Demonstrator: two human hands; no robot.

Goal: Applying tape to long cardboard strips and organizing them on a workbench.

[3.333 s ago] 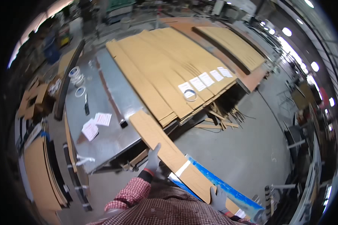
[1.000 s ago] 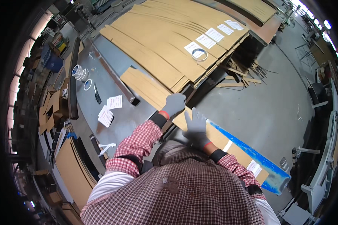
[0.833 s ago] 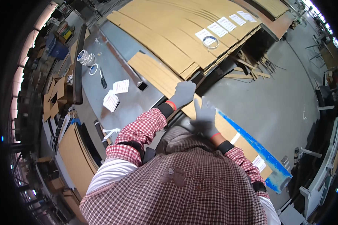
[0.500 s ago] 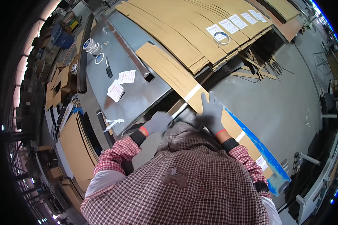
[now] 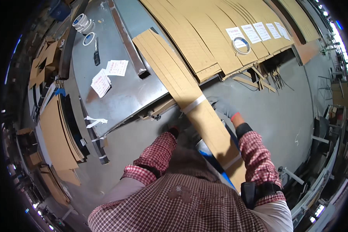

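A long bundle of cardboard strips, banded with white tape, slants from the table toward my body. My right hand, in a grey glove, is at its right edge beside the upper tape band. The fingers look closed on that edge, their tips partly hidden. My left hand is low on the strips' left side, in shadow. Its fingers are too dark and blurred to make out. Below the strips' near end a blue-edged support partly shows.
The metal table at left carries printed paper slips, tape rolls, a black-handled knife and a rusty steel bar. Large cardboard sheets lie beyond, bearing a tape roll. Scrap strips hang below them.
My view has shifted. Both hands have moved down beside the strips; my right hand has gone from on top to the right edge. The strips now cover more of the blue-edged support.
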